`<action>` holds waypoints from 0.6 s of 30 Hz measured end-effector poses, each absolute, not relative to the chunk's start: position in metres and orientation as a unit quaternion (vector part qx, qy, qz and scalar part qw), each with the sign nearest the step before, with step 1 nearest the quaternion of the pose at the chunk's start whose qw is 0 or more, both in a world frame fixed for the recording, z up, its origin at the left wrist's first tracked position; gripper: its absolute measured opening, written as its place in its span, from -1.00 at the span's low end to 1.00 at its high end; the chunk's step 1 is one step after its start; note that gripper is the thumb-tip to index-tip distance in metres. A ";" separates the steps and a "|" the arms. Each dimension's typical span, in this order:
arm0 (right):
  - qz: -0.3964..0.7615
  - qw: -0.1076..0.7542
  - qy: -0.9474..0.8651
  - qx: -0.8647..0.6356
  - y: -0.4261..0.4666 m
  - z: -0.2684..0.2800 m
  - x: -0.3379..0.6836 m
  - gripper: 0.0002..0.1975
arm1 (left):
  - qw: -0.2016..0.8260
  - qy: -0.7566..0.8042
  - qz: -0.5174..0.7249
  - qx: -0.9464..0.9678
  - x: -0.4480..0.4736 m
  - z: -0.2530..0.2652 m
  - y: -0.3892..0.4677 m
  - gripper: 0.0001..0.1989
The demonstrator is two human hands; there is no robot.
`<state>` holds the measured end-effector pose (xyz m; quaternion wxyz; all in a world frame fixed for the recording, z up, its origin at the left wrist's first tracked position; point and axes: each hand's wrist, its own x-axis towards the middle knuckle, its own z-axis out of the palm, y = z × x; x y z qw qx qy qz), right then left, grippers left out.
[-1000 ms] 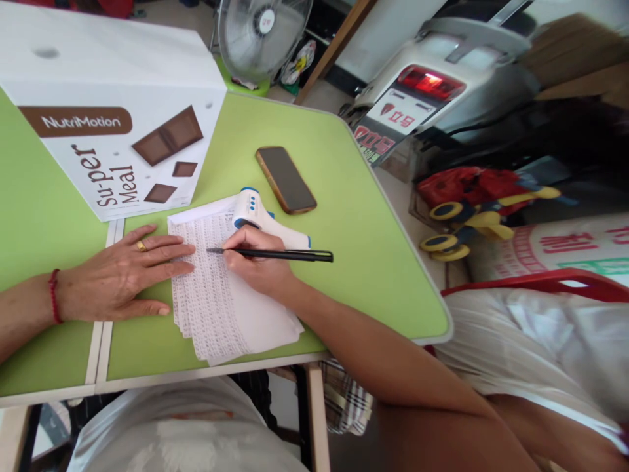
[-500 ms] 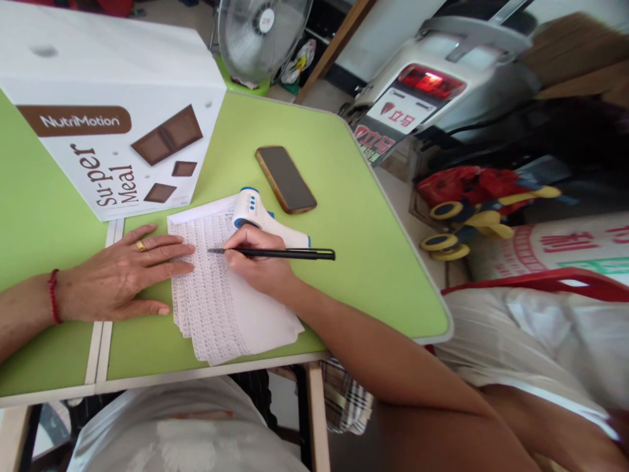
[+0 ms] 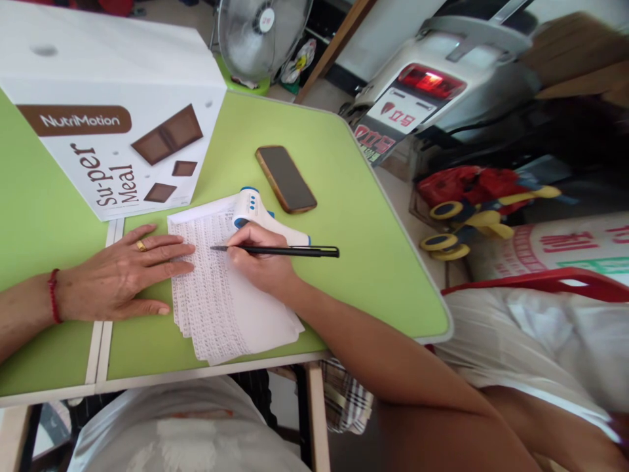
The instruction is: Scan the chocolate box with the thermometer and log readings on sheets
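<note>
My left hand [image 3: 120, 275] lies flat with its fingers spread, palm down on the green table [image 3: 339, 275]. It wears a gold ring and a red wrist cord. Its fingertips rest on the left edge of a stack of handwritten sheets [image 3: 260, 321]. Another person's hand [image 3: 265, 262], whose arm comes in from the right, grips a black pen [image 3: 299, 251] with its tip on the writing. Beside that hand lies a white and blue handheld device [image 3: 255, 211] shaped like a forehead thermometer. My right hand does not show.
A white NutriMotion box [image 3: 142, 151] stands behind my left hand. A phone [image 3: 285, 179] lies farther back. Beyond the table are a fan [image 3: 260, 39] and a white scooter [image 3: 432, 72]. The other person's beige clothing [image 3: 521, 341] shows at the right.
The other person's hand and the pen have shifted slightly right and up across the sheet. My left hand stays in place.
</note>
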<state>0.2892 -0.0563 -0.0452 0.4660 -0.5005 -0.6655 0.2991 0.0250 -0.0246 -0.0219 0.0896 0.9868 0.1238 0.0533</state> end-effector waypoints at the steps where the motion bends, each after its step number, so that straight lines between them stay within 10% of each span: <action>1: 0.298 0.472 -0.661 -0.501 -0.056 -0.045 0.289 -0.93 | 0.090 0.124 0.054 0.987 0.025 -0.022 -0.025 -0.46; 18: 0.293 0.440 -0.683 -0.504 -0.057 -0.046 0.290 -0.93 | 0.101 0.126 0.055 0.985 0.025 -0.022 -0.024 -0.46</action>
